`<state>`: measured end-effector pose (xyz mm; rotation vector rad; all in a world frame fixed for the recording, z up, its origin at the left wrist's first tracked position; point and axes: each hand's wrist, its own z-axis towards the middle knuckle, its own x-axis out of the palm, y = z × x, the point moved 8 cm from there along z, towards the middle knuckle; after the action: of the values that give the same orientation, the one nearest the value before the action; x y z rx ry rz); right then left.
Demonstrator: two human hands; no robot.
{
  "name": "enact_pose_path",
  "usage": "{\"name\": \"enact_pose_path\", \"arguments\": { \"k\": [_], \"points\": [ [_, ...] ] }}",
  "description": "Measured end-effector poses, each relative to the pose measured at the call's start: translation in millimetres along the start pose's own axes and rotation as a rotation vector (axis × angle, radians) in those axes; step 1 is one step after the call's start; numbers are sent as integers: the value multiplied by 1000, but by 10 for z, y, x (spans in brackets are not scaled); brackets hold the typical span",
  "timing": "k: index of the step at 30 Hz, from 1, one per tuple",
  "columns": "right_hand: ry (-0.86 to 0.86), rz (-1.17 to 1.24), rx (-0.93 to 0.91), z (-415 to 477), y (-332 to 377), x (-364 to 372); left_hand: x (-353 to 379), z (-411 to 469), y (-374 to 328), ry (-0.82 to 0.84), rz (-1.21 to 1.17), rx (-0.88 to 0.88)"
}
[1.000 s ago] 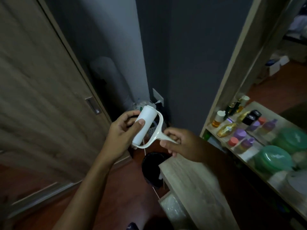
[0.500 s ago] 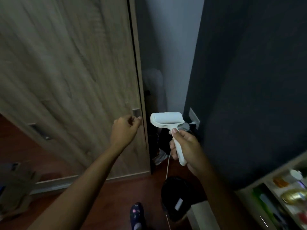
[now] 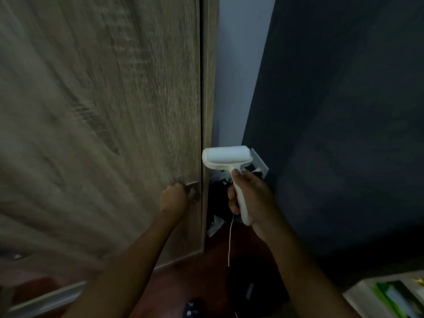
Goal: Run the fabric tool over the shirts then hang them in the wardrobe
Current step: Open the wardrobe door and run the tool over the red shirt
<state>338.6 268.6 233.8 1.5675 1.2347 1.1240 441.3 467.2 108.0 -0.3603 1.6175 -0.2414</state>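
Note:
A white lint roller (image 3: 227, 157) is held upright in my right hand (image 3: 250, 196), which grips its handle, roller head on top. The wooden wardrobe door (image 3: 103, 111) fills the left half of the view and looks closed. My left hand (image 3: 175, 197) is curled on the small metal handle (image 3: 191, 187) at the door's right edge. No shirts are in sight.
A dark wall (image 3: 344, 111) stands on the right with a white socket plate (image 3: 260, 161) behind the roller. A thin white cord (image 3: 230, 239) hangs toward a black bin (image 3: 254, 285) on the red-brown floor. A shelf corner (image 3: 390, 297) shows at bottom right.
My left hand let go of the roller, reached to the wardrobe door and closed on its handle. My right hand turned the roller upright. The view swung left toward the door.

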Motion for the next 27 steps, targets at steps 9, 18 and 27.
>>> {"name": "enact_pose_path", "arguments": {
  "k": [9, 18, 27],
  "points": [
    [-53, 85, 85, 156, -98, 12, 19, 39, 33, -15, -63, -75],
    [110, 64, 53, 36, 22, 127, -161, -128, 410, -128, -6, -284],
    [344, -45, -54, -177, 162, 523, -802, -572, 1141, -260, -22, -441]
  ]
}}
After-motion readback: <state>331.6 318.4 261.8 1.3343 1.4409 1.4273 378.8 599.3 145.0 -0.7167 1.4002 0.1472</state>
